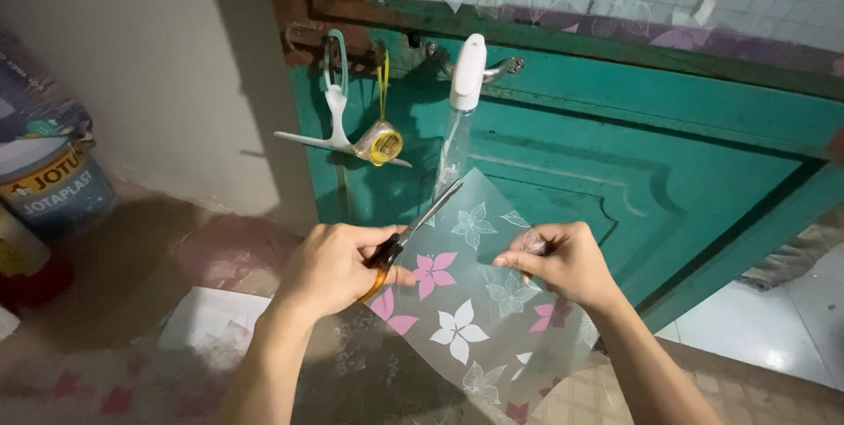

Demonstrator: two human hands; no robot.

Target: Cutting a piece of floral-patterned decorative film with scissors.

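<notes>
The scene is dim overall, with cool light entering from the lower right, where the tiled floor (pixel 774 337) gleams with soft glare; the wall (pixel 149 73) on the left sits in grey shade, and a dark shadow falls beside the door (pixel 668 144). The hands and film (pixel 479 302) are fairly sharp; the lower edge is murky and slightly blurred; straight lines bow towards the corners.

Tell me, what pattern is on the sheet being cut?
Pink and white flowers on the frosted translucent sheet, seen in the head view.
</notes>
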